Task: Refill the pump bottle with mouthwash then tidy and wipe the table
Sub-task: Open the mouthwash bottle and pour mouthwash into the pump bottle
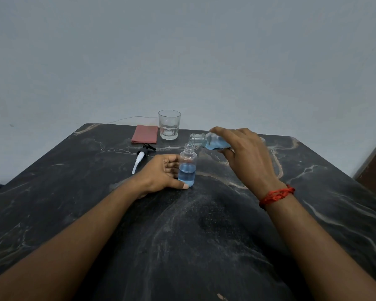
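A small clear pump bottle [188, 168] stands upright mid-table, about half full of blue mouthwash, its neck uncapped. My left hand [161, 173] wraps around its lower part from the left. My right hand [244, 153] holds a clear mouthwash bottle [208, 141] tipped on its side, its mouth just over the small bottle's neck. The pump head [141, 156], black with a white tube, lies flat to the left. A folded pink cloth [144, 134] rests at the far edge.
An empty drinking glass [169, 124] stands beside the cloth at the back of the dark marble table [182, 235]. A thin wire runs along the wall behind. A brown surface shows at the far right edge.
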